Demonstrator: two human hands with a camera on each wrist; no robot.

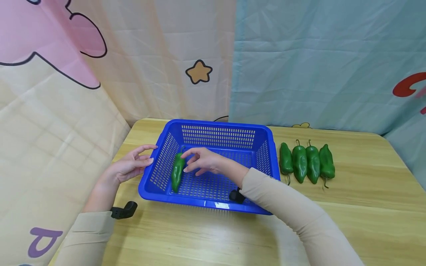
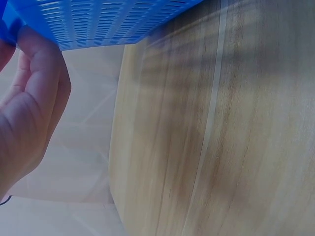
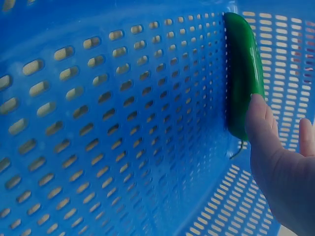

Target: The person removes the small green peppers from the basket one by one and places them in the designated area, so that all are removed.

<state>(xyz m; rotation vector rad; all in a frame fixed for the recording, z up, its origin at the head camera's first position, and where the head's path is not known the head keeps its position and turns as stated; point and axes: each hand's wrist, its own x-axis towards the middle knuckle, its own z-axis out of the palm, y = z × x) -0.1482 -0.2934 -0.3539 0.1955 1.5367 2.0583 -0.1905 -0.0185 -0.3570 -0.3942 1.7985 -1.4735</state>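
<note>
A long green pepper (image 1: pixel 178 171) lies near the left wall inside the blue basket (image 1: pixel 209 203). My right hand (image 1: pixel 204 161) reaches into the basket just right of this pepper, fingers loosely bent and spread. In the right wrist view the thumb overlaps the pepper (image 3: pixel 243 73), and the hand is not wrapped round it. Outside the basket, my left hand (image 1: pixel 130 164) touches the left rim with fingertips and thumb. In the left wrist view that hand (image 2: pixel 34 93) is at the basket's rim, its fingertips partly hidden.
Several more green peppers (image 1: pixel 300 162) lie side by side on the wooden table (image 1: pixel 366 192), right of the basket. Printed curtains (image 1: pixel 159 74) hang behind the table and along its left side. Each wrist wears a black camera mount (image 1: pixel 124 210).
</note>
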